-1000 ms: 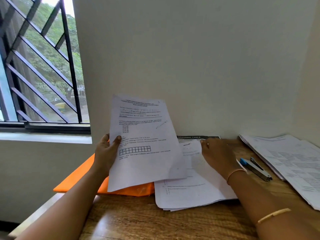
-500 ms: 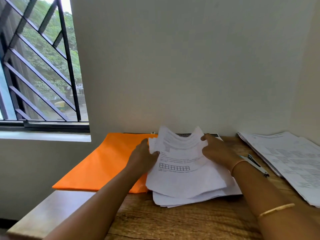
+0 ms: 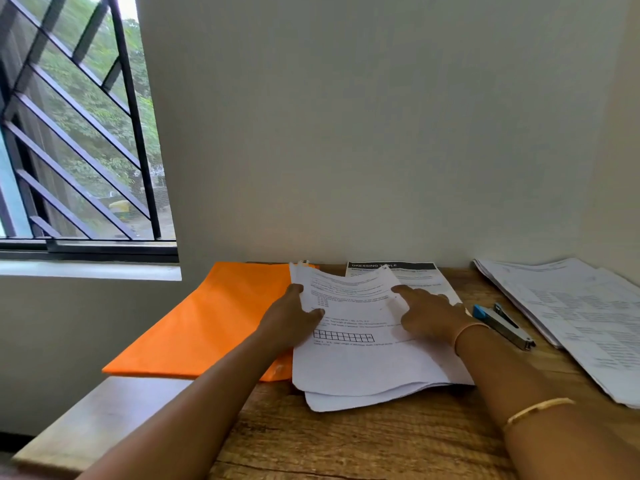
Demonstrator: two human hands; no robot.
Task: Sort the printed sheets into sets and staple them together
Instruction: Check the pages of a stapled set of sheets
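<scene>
On wooden desk [image 3: 346, 445], centre: loose white printed sheets [image 3: 363, 362], thin, limp, slippery. Left hand [image 3: 291, 320] pinching left edge; right hand [image 3: 429, 313] spread flat on top. Grip both side edges.

I see soft daylight entering through the barred window [image 3: 79, 133] at left. Edges bow from wide-angle distortion; print looks slightly blurred.

At the centre of the frame a loose stack of printed sheets [image 3: 363, 362] lies on the wooden table [image 3: 346, 441]. The left hand [image 3: 294, 318] grips its left edge, thumb on top; the right hand [image 3: 429, 313] presses flat on the top sheet. An orange folder [image 3: 207, 327] lies just left, partly under the stack. A blue stapler [image 3: 504, 325] sits to the right, beside another paper pile [image 3: 575, 313] at the right edge.
</scene>
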